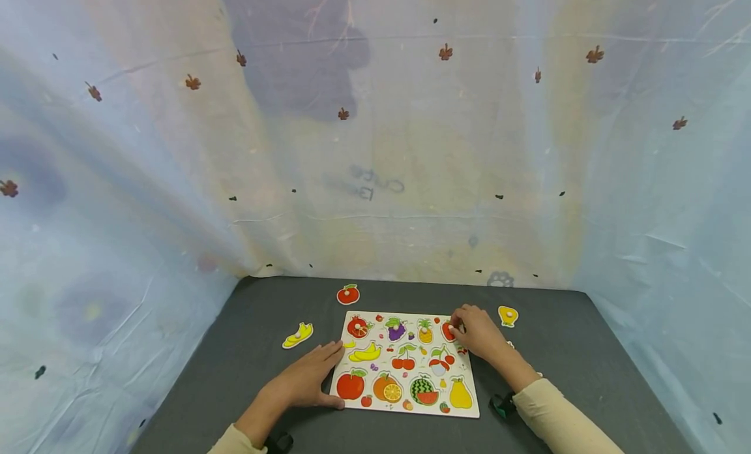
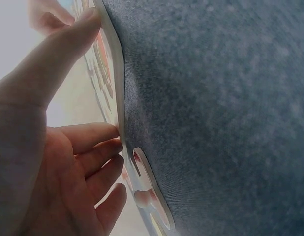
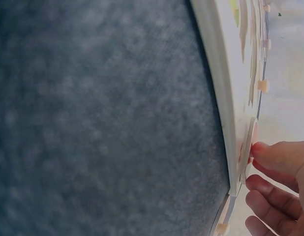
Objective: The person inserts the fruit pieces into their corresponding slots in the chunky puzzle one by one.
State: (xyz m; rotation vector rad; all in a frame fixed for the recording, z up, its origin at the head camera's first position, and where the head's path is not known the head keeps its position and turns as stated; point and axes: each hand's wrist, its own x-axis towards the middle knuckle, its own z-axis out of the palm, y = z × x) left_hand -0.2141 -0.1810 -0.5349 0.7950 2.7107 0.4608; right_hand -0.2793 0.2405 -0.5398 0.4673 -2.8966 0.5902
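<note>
A white fruit puzzle board [image 1: 425, 411] lies flat on the dark table. My left hand [image 1: 306, 378] rests at its left edge, fingers extended; in the left wrist view the thumb lies over the board's edge [image 2: 118, 73] and fingertips touch its side. At the far right corner my right hand [image 1: 478, 336] pinches a red fruit puzzle piece [image 1: 447, 331], partly covered by the fingers. The right wrist view shows this piece [image 3: 254, 132] tilted against the board's face, thumb and finger on it. Grapes [image 1: 396, 329] and a pineapple [image 1: 425, 331] show along the board's far row.
Loose on the table are a banana piece [image 1: 298, 336] at left, a red fruit piece [image 1: 349, 294] behind the board and a yellow pear-like piece [image 1: 508, 316] at right. Other pieces are mostly hidden by the right forearm. A patterned curtain [image 1: 411, 147] hangs around the table.
</note>
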